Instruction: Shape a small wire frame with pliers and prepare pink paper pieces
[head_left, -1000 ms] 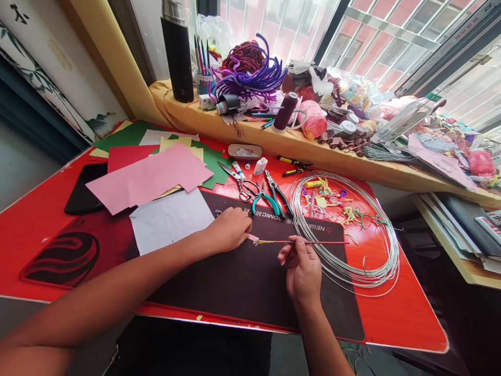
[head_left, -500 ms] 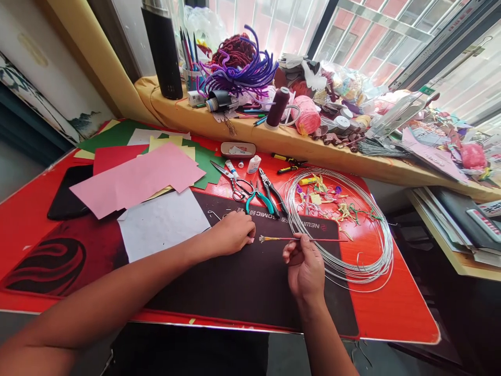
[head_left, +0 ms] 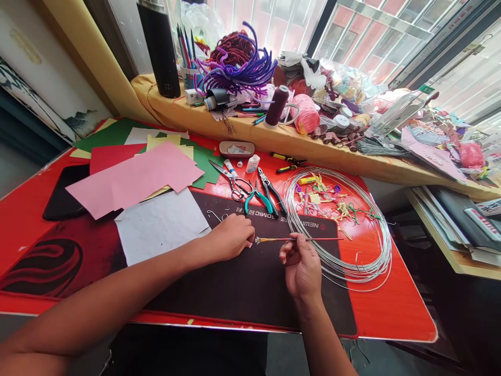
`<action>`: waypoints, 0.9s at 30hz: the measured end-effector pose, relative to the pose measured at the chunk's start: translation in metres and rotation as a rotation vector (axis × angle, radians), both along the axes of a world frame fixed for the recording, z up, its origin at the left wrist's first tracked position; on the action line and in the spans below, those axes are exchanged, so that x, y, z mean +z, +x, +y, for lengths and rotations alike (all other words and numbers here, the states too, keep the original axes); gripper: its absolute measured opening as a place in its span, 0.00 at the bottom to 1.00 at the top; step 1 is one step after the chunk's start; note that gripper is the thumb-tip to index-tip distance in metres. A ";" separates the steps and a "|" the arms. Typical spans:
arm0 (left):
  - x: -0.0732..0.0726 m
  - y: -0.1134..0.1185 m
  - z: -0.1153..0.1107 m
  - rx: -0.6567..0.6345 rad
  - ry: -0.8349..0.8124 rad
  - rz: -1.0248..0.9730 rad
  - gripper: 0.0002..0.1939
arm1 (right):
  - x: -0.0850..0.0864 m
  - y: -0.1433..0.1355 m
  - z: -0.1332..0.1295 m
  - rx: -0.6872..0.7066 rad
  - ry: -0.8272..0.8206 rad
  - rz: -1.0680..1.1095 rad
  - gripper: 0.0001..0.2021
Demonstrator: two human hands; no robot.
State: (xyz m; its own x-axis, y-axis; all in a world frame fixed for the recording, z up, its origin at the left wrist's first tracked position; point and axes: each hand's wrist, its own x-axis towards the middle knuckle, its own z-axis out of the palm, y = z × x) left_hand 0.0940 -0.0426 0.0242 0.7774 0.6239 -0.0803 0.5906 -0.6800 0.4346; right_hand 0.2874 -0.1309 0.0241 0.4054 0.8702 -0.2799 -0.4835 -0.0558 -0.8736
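Note:
My right hand (head_left: 302, 265) pinches a thin dark-red stem (head_left: 319, 239) between thumb and fingers. It lies level above the dark desk mat (head_left: 250, 292), and its left end widens into a yellowish wrapped part with a small pale, frilled tip. Just left of that tip, my left hand (head_left: 230, 237) rests on the mat with its fingers curled together. A small pinkish bit shows at its fingertips, too little to name. Teal-handled pliers (head_left: 263, 198) lie beyond my left hand, and a bent wire piece (head_left: 214, 215) sits by its knuckles.
A large coil of silvery wire (head_left: 385, 245) lies at the right, with thread scraps inside it. Scissors (head_left: 234, 180), dark pliers (head_left: 274, 190) and a small white bottle (head_left: 253, 163) stand or lie behind. Pink paper (head_left: 133, 180) and white paper (head_left: 160, 227) cover the left.
My right hand has shifted slightly left with the stem, so its frilled tip is a little closer to my left fingers. My left hand stays in nearly the same place, still curled.

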 end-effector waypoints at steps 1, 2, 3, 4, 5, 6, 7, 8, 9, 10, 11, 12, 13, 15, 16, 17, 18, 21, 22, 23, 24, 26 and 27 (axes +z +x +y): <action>-0.001 0.000 0.000 -0.003 0.003 -0.002 0.03 | 0.000 0.000 0.000 0.002 0.000 -0.002 0.19; -0.001 -0.001 0.000 -0.005 0.005 -0.004 0.03 | 0.000 0.000 0.000 0.003 0.001 -0.003 0.19; -0.002 -0.001 0.000 -0.004 0.011 -0.006 0.03 | 0.000 0.001 0.001 0.003 0.001 -0.004 0.19; -0.002 -0.002 -0.001 0.001 0.023 -0.006 0.03 | 0.000 0.001 0.001 0.003 0.001 -0.004 0.19; -0.002 -0.003 -0.001 0.010 0.042 -0.006 0.02 | 0.000 0.002 0.001 0.002 0.001 -0.001 0.19; -0.002 -0.004 -0.002 0.019 0.068 -0.003 0.02 | 0.001 0.002 0.001 0.002 0.000 0.004 0.18; -0.002 -0.005 -0.003 0.023 0.099 0.002 0.03 | 0.001 0.003 0.001 -0.001 0.000 0.008 0.18; -0.002 -0.006 -0.004 0.020 0.132 0.012 0.05 | 0.001 0.004 0.001 -0.005 -0.002 0.012 0.18; -0.001 -0.007 -0.005 0.012 0.163 0.025 0.05 | 0.001 0.004 0.000 -0.008 -0.005 0.014 0.19; -0.001 -0.008 -0.006 -0.001 0.188 0.037 0.06 | 0.001 0.005 0.000 -0.012 -0.007 0.015 0.19; -0.001 -0.009 -0.007 -0.014 0.204 0.048 0.07 | 0.000 0.005 0.000 -0.015 -0.010 0.015 0.19; -0.001 -0.011 -0.008 -0.023 0.213 0.055 0.07 | 0.000 0.005 0.000 -0.017 -0.013 0.014 0.19; 0.000 -0.012 -0.008 -0.027 0.215 0.059 0.08 | 0.000 0.005 0.000 -0.016 -0.015 0.014 0.19; 0.000 -0.015 -0.009 -0.024 0.199 0.066 0.09 | 0.000 0.005 -0.001 -0.012 -0.016 0.014 0.19; 0.001 -0.016 -0.009 -0.020 0.187 0.071 0.09 | 0.000 0.005 -0.001 -0.008 -0.018 0.013 0.19; 0.002 -0.017 -0.009 -0.015 0.174 0.073 0.09 | -0.001 0.004 -0.001 -0.004 -0.021 0.012 0.19; 0.002 -0.018 -0.009 -0.012 0.158 0.070 0.08 | -0.001 0.004 0.000 -0.001 -0.024 0.010 0.19; 0.004 -0.019 -0.009 -0.003 0.115 0.038 0.06 | -0.001 0.001 0.000 0.009 -0.031 0.011 0.19; 0.004 -0.019 -0.010 0.001 0.107 0.030 0.06 | -0.001 0.001 0.001 0.012 -0.031 0.015 0.19; 0.004 -0.019 -0.010 0.006 0.101 0.028 0.06 | -0.001 0.000 0.001 0.015 -0.030 0.019 0.19; 0.004 -0.019 -0.010 0.011 0.098 0.027 0.06 | 0.000 0.000 0.001 0.017 -0.031 0.022 0.19; 0.003 -0.020 -0.011 0.019 0.091 0.023 0.06 | 0.000 0.000 0.000 0.022 -0.036 0.020 0.19; 0.003 -0.020 -0.012 0.022 0.088 0.017 0.05 | 0.000 0.000 0.000 0.024 -0.038 0.017 0.19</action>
State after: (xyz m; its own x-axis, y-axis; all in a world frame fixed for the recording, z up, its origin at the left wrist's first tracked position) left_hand 0.0740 -0.0543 0.0269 0.7625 0.6459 -0.0376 0.6126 -0.7021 0.3630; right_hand 0.2873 -0.1310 0.0237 0.3796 0.8682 -0.3196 -0.4961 -0.1006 -0.8624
